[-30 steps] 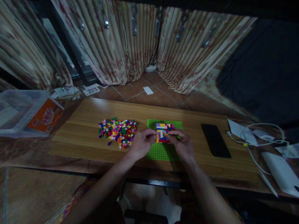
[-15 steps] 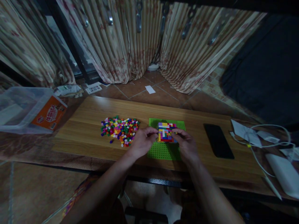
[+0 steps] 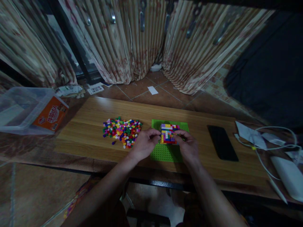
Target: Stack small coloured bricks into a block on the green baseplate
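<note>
A small block of many-coloured bricks point(image 3: 168, 133) sits on the far half of a green baseplate point(image 3: 165, 153), which lies flat on the bench point(image 3: 90, 126) in front of us. The block looks roughly square, so we can make out no clear long axis; its sides run about parallel with the baseplate's edges, and its studded top faces up. The baseplate's longer side runs away from us, toward the curtains point(image 3: 132, 41).

Our two hands flank the block. The left hand point(image 3: 144, 144) touches its left side, thumb and forefinger pinched against the edge. The right hand point(image 3: 188, 146) touches its right side, fingers curled onto the near right corner. Both grips are closed on the block, one from each side, so the block lies directly between them and neither hand is plainly nearer.

Just to the left of the left hand, a loose pile of small bricks point(image 3: 121, 128) is spread on the bench, near the baseplate but apart from it. To the right, well apart from the right hand, a dark phone point(image 3: 222, 142) lies flat. Beyond it are a white cable point(image 3: 262, 164) and some papers point(image 3: 248, 134). A clear plastic tub point(image 3: 26, 108) stands at the far left.
</note>
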Motion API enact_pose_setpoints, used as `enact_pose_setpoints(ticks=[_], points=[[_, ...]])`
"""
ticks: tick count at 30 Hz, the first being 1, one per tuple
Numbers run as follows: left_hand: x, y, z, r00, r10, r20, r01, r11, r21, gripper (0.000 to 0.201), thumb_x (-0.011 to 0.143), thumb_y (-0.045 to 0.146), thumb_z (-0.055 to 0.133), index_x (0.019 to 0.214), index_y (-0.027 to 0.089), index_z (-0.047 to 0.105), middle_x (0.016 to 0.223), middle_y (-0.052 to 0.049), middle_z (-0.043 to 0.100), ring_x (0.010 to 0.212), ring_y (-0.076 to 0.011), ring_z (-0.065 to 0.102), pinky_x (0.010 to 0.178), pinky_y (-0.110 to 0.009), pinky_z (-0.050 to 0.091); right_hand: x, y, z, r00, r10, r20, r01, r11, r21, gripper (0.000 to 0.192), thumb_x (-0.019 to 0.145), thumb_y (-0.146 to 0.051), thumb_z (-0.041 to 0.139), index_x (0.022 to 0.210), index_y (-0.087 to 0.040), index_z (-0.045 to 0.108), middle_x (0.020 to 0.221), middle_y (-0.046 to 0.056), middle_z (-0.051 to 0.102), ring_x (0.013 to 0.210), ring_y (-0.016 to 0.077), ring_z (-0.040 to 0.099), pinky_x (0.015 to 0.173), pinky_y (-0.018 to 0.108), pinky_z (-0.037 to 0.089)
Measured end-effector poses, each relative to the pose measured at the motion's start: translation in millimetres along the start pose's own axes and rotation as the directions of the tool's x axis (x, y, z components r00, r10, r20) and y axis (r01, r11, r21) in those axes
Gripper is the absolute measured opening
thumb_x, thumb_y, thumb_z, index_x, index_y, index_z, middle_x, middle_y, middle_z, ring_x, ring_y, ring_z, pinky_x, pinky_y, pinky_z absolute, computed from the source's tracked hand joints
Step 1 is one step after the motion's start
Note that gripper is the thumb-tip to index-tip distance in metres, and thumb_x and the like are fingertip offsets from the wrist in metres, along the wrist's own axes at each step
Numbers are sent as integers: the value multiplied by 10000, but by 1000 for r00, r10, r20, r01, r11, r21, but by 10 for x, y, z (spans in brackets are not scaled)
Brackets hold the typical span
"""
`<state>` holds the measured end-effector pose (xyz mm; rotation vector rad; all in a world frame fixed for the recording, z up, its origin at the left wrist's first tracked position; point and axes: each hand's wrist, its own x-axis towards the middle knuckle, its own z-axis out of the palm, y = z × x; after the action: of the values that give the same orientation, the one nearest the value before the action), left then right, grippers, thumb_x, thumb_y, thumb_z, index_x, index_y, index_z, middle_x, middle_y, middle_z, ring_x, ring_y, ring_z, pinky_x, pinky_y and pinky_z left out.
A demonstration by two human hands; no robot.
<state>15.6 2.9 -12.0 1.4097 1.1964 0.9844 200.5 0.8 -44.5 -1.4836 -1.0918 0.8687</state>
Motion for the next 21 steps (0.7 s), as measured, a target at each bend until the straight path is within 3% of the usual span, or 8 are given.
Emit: enact_pose_setpoints(ticks=[8, 14, 17, 19, 21], points=[[-5, -28, -14, 1000, 4, -8, -3, 998, 66, 141, 807, 187, 591, 882, 168, 709, 826, -34, 722, 764, -159, 658, 703, -275, 517, -29, -35, 41, 999, 2, -36, -2, 1000, 7, 179, 672, -341, 708, 805, -221, 709, 937, 38, 684, 912, 223, 602, 847, 392, 456], [59, -33, -301, 995, 43, -92, -34, 994, 103, 137, 782, 230, 616, 868, 166, 700, 798, -27, 716, 744, -155, 656, 672, -252, 515, -21, 15, 9, 999, -46, 3, 46, 998, -39, 193, 726, -379, 692, 838, -225, 717, 992, 43, 688, 954, 227, 609, 899, 410, 453], [93, 1, -509, 976, -24, -217, 29, 999, 21, 198, 768, 268, 634, 918, 153, 692, 800, -34, 717, 680, -149, 650, 605, -243, 513, -59, -76, -31, 982, -182, -57, 173, 974, -144, 206, 773, -400, 668, 870, -225, 717, 1046, 62, 666, 1028, 241, 594, 943, 430, 435], [103, 34, -622, 953, -42, -301, 36, 999, -25, 224, 752, 279, 652, 924, 139, 689, 801, -43, 721, 674, -152, 655, 607, -246, 517, -133, -197, -43, 930, -348, -115, 315, 919, -236, 179, 794, -377, 663, 879, -226, 709, 1102, 72, 641, 1080, 246, 576, 965, 427, 426], [99, 66, -697, 934, -24, -355, 17, 1000, -23, 214, 740, 271, 662, 898, 129, 692, 789, -46, 724, 688, -155, 660, 634, -245, 516, -249, -321, -19, 896, -442, -34, 422, 873, -245, 132, 849, -330, 611, 900, -238, 691, 1019, 61, 664, 1008, 228, 608, 918, 407, 461]])
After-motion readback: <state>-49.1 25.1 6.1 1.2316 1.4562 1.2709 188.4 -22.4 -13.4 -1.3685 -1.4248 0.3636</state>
